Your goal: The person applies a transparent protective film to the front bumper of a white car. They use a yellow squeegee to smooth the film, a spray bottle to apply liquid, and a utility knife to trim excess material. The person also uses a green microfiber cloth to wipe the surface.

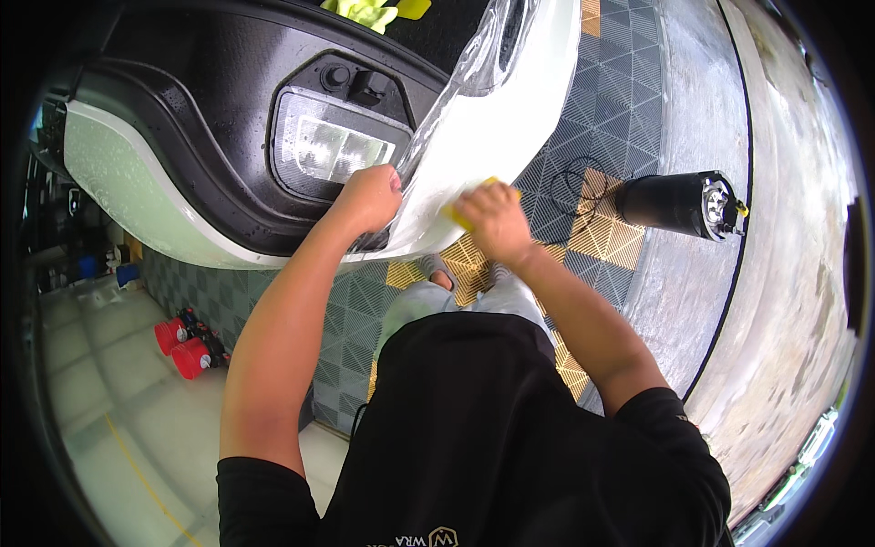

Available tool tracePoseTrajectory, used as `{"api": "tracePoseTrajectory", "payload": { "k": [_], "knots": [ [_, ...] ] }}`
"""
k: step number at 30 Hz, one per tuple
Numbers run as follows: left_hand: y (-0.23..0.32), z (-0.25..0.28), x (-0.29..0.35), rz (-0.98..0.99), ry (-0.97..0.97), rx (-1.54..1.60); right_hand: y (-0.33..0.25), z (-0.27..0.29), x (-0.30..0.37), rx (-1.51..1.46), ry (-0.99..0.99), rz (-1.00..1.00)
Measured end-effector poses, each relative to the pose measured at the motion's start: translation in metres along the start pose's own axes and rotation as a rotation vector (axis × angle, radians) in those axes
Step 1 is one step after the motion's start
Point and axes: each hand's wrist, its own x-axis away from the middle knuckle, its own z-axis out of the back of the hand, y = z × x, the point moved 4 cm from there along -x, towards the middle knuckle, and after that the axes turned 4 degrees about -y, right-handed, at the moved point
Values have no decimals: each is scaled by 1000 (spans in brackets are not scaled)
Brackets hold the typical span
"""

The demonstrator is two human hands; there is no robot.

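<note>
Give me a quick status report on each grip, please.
Left grip: closed on clear film. Right grip: holding yellow pad on white panel. Film: loose, wrinkled beside the lamp. Black canister off right, apart from both.

On my feed, only slivers of the yellow pad [458, 218] show beneath the right hand [495, 215]; the left hand [370, 197] hides whatever crinkled clear film [474, 75] it grips. The top edge crops the lime-green cloth [362, 12].

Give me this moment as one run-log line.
left hand: closed on clear film | right hand: holding yellow tool against white panel | floor, right: black canister
</note>
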Motion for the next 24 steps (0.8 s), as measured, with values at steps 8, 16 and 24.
{"api": "tracePoseTrajectory", "payload": {
  "k": [8,16,24],
  "knots": [
    [-9,-26,2,6,-64,163,-66,-30,14,18,-162,90],
    [-1,-25,4,20,-242,200,-68,-31,5,-3,-117,12],
    [-3,-11,7,-84,-39,160,-71,-37,5,49,-200,-24]
  ]
}}
